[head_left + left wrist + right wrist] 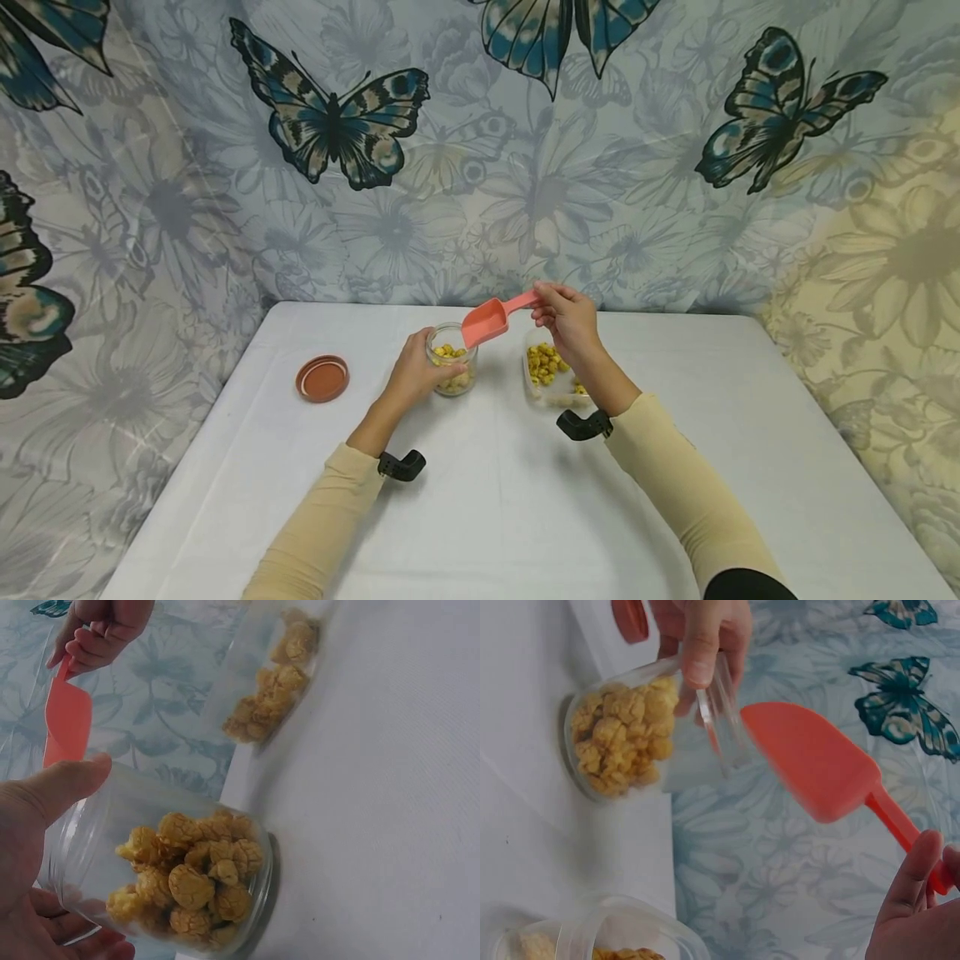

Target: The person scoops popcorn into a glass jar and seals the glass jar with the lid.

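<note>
A clear glass jar (454, 379) stands on the table, partly filled with caramel popcorn (191, 881). My left hand (417, 367) grips it near the rim, thumb on one side and fingers round the other. By its handle, my right hand (567, 321) pinches a coral-red scoop (486, 322). The scoop's tip is at the jar's mouth, tilted down toward it, and its bowl shows no popcorn. Below my right hand sits a clear plastic container (534, 396) with more popcorn (544, 362); the hand and wrist hide part of it.
A reddish-brown round lid (322, 379) lies on the table left of the jar. The white-covered table (495, 517) meets a wall hanging (465, 208) printed with butterflies and flowers right behind the jar and container.
</note>
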